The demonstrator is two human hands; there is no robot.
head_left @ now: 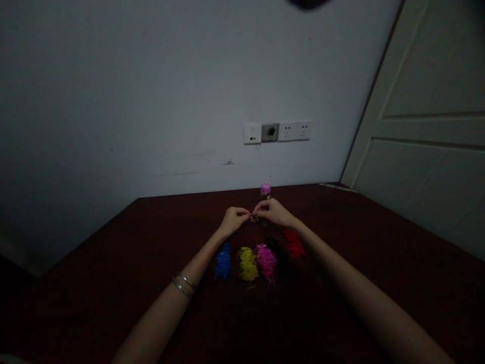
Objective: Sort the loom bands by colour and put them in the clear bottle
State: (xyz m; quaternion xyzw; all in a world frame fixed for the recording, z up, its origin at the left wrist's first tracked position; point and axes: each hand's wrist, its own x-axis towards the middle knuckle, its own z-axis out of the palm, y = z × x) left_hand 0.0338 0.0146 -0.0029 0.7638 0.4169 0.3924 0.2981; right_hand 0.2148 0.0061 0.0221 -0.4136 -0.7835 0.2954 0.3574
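My left hand (234,219) and my right hand (276,212) meet over the far middle of the table, fingertips pinched close together. Between them is a small bit of coloured rubber bands (253,219), too dim and tiny to make out fully. Nearer to me lie loose heaps of small rubber bands: blue bands (223,262), yellow bands (248,265), pink bands (266,261), black bands (278,253) and red bands (294,243). The red heap lies beside my right forearm. Just behind my right hand stands a small bottle with a pink cap (265,188).
The dark red-brown table (182,217) meets a pale wall (151,101) at its far edge. Wall sockets (287,132) sit above it. A panelled door (424,131) stands at the right, with a thin flat strip (337,187) near the table's far right corner.
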